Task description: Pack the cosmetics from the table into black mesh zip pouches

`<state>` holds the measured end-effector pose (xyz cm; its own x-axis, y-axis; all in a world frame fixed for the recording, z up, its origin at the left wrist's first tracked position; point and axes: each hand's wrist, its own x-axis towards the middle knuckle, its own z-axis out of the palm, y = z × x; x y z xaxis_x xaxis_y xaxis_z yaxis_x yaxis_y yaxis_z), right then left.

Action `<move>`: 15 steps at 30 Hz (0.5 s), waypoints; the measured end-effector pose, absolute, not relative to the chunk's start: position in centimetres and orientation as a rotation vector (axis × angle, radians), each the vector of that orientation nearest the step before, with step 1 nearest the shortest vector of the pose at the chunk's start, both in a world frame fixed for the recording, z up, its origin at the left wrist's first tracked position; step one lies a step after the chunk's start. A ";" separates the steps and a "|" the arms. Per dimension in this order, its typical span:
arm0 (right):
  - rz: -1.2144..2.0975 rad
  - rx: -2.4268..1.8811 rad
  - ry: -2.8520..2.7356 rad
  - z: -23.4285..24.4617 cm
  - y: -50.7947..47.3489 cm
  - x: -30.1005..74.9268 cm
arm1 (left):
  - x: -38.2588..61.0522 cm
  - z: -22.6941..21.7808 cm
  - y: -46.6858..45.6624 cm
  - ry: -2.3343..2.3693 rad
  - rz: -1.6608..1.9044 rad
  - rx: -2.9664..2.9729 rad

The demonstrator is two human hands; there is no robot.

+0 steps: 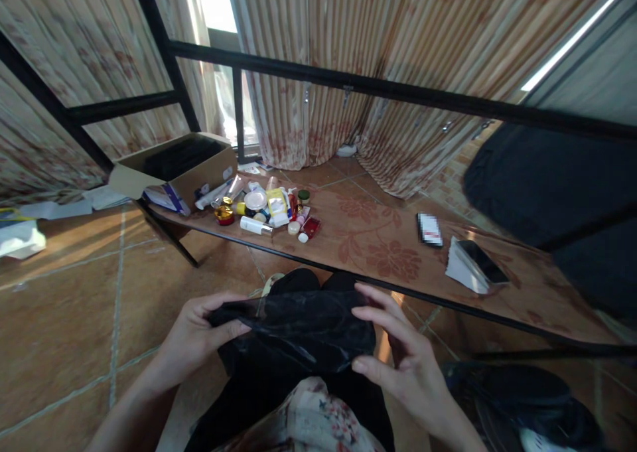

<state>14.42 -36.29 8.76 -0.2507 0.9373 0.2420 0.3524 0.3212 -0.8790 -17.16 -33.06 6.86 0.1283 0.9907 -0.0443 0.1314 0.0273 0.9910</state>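
Note:
A thin, dark, partly see-through black bag [303,329] is spread across my lap, wrinkled and slightly shiny. Its left end is pinched between the thumb and fingers of my left hand [199,336]. At the other end, my right hand [401,352] has its fingers spread, with the fingertips at the upper right edge and the thumb by the lower right corner. Whether anything lies inside the bag cannot be made out.
A low bench [348,233] stands before my knees, bearing a heap of small cosmetics [269,206], an open cardboard box [174,166], a dark-edged device [429,229] and a phone [480,261] propped on a white item. A black metal rail [318,74] crosses behind. A dark bag [527,399] lies lower right.

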 end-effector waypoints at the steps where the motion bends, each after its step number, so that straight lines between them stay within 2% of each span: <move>1: 0.904 -1.152 -1.792 8.7 -36.3 14.3 | -17.1 6.8 -33.1 1.216 1.023 1.326; 8: 0.859 -1.214 -1.864 8.7 -36.2 14.2 | -16.8 6.9 -33.3 1.168 0.986 1.289; 15: 0.821 -1.223 -1.688 8.4 -36.4 13.3 | -17.5 6.2 -33.2 1.162 1.046 1.239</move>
<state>13.27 -36.43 8.45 -0.1381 0.9539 0.2665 0.3793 0.2995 -0.8755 -17.52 -33.18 6.19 0.1329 0.9886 -0.0712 0.0329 0.0674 0.9972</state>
